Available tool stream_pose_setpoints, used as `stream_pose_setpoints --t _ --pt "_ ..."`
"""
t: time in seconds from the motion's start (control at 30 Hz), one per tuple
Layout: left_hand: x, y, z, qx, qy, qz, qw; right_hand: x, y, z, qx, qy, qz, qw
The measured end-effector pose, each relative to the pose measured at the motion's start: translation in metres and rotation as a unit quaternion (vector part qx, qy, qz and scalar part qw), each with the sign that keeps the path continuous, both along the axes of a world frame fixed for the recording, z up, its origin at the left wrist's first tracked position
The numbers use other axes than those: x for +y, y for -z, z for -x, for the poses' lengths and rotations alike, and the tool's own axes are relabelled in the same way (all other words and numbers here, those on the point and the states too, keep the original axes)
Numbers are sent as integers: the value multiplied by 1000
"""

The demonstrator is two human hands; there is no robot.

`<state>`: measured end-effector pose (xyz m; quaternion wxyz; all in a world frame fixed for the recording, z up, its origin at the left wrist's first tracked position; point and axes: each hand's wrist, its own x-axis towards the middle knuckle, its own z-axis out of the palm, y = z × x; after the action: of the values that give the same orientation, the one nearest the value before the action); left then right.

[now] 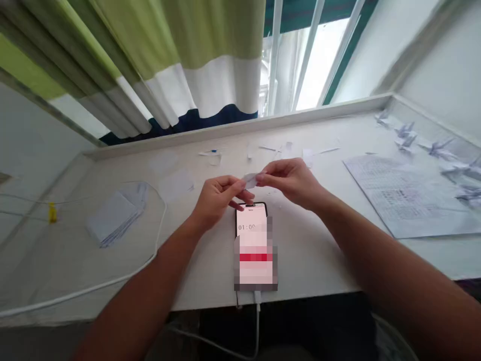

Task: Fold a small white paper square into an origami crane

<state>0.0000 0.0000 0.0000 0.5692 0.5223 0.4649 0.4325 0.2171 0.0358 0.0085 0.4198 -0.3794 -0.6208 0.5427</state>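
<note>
Between my two hands is a small piece of white paper [250, 179], held above the desk just beyond the phone. My left hand [221, 198] pinches its left side between thumb and fingers. On its right side, the thumb and forefinger of my right hand [288, 179] close on the paper. Whether the piece is folded is too small to tell. Below my hands lies a phone [253, 240] with a lit screen reading 01:00, partly pixelated, and a white cable [257, 301] plugged into its lower end.
A stack of white paper [114, 215] lies at the left beside a long white cord [160, 225]. Paper scraps [287, 149] are scattered along the back. On the right are a printed sheet [406, 195] and several folded paper figures [439, 148]. The desk's front edge [308, 297] is near me.
</note>
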Motion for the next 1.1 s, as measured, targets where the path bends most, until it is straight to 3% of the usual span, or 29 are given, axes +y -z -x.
stream_pose_setpoints --t 0.13,0.33,0.63,0.8,1.0,1.1 --pt "-3 0 -3 -4 -6 7 1000 0 -1 3 -11 18 17 1000" --pt "-1 2 -2 -39 -26 22 999 0 -3 3 58 -31 9 998" --pt "-2 6 -4 -52 0 27 998 -1 -4 2 41 5 -51 998" --pt "-1 7 -4 -35 2 19 999 0 -2 2 16 13 -42 999" --pt "0 8 -3 -14 -11 5 1000 1 -2 3 78 21 -14 997" --pt "-1 9 -6 -8 -11 2 1000 1 -3 3 48 18 -25 998"
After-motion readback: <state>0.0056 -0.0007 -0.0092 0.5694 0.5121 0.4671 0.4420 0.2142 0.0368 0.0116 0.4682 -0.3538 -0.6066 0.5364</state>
